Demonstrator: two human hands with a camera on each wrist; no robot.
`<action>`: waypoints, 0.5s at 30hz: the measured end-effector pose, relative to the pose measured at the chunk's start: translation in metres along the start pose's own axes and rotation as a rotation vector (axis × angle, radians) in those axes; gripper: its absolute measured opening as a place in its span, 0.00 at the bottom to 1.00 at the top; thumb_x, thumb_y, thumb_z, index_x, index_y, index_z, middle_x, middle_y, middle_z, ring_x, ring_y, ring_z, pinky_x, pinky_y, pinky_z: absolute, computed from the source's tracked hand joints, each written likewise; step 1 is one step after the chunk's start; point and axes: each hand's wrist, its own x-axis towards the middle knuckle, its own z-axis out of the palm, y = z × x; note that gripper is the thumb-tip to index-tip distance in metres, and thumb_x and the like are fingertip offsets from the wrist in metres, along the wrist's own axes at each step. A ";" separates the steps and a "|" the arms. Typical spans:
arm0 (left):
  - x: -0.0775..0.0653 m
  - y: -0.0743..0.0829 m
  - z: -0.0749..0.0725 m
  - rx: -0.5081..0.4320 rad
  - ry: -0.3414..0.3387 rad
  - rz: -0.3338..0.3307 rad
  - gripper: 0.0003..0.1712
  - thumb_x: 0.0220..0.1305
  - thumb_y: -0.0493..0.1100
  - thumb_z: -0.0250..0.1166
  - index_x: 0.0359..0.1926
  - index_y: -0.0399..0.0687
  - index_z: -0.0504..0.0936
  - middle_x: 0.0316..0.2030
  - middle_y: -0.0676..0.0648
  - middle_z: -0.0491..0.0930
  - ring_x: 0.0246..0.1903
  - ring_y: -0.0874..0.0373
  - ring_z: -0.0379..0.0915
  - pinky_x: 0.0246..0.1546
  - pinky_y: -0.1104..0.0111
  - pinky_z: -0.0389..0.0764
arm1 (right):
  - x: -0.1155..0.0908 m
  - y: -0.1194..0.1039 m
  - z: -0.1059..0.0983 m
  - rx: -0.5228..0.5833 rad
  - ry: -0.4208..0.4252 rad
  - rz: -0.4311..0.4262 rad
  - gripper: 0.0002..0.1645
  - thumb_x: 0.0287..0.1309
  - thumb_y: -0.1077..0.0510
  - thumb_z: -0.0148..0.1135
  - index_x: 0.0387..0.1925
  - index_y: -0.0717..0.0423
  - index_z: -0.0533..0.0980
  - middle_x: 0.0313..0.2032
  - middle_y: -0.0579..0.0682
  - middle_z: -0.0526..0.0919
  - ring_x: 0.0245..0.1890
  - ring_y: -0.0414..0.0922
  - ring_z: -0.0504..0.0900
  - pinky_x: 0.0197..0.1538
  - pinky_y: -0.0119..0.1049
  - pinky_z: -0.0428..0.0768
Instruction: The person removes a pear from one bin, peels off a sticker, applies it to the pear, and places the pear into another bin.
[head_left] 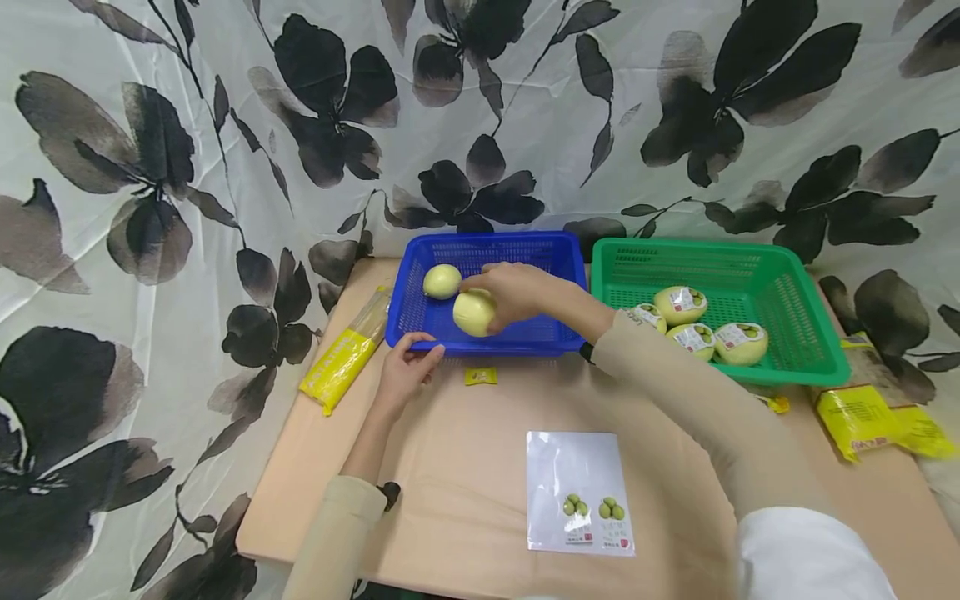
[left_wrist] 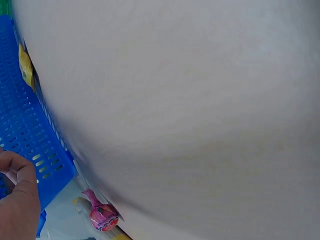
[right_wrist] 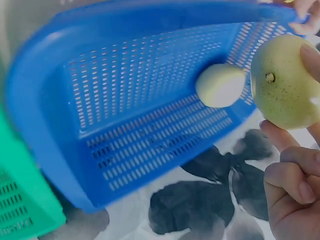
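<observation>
A melon [head_left: 472,315] was pinched between the right hand's [head_left: 517,292] thumb and fingers over the blue basket [head_left: 517,343], just near-right of the other melon [head_left: 442,282], the near-left rim being held by the left hand [head_left: 405,373].

Room: blue basket [head_left: 517,344], right end, under forearm [head_left: 581,310] | Obstacles: fruit [head_left: 442,282] lying left, left fingers [head_left: 414,338] at near rim

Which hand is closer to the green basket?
Right. The right hand holds a yellow-green fruit over the blue basket, which sits beside the green basket; the left hand is farther away, at the blue basket's near left corner.
</observation>
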 end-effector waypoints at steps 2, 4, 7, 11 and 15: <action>-0.001 0.003 0.000 0.004 0.002 -0.018 0.24 0.67 0.51 0.73 0.56 0.43 0.79 0.32 0.48 0.83 0.27 0.52 0.78 0.25 0.72 0.80 | -0.017 -0.001 -0.001 0.006 0.020 -0.013 0.45 0.49 0.45 0.83 0.69 0.38 0.74 0.53 0.51 0.80 0.47 0.51 0.81 0.51 0.49 0.83; -0.004 0.012 0.001 0.009 0.000 -0.035 0.23 0.68 0.49 0.73 0.56 0.42 0.78 0.31 0.50 0.83 0.27 0.53 0.78 0.26 0.71 0.80 | -0.034 -0.003 0.000 0.003 0.041 -0.031 0.44 0.49 0.45 0.83 0.68 0.37 0.75 0.51 0.50 0.80 0.44 0.51 0.82 0.49 0.48 0.83; -0.008 0.025 0.002 0.009 -0.006 -0.057 0.21 0.69 0.44 0.71 0.56 0.39 0.78 0.30 0.48 0.83 0.26 0.55 0.78 0.27 0.68 0.82 | -0.059 -0.005 0.002 -0.004 0.064 -0.057 0.43 0.48 0.46 0.83 0.67 0.37 0.76 0.49 0.50 0.80 0.41 0.50 0.82 0.45 0.46 0.84; -0.008 0.027 0.002 0.012 -0.013 -0.062 0.19 0.70 0.41 0.70 0.56 0.38 0.78 0.30 0.47 0.83 0.25 0.58 0.77 0.28 0.65 0.83 | -0.089 -0.006 0.009 -0.001 0.079 -0.071 0.43 0.47 0.45 0.84 0.65 0.38 0.77 0.46 0.49 0.80 0.37 0.48 0.82 0.41 0.43 0.83; -0.002 0.014 0.001 0.012 -0.009 -0.068 0.19 0.70 0.43 0.70 0.56 0.41 0.78 0.30 0.49 0.82 0.25 0.56 0.76 0.28 0.66 0.82 | -0.113 0.001 0.024 0.024 0.089 -0.073 0.42 0.46 0.44 0.84 0.64 0.39 0.78 0.44 0.47 0.79 0.34 0.45 0.80 0.38 0.38 0.81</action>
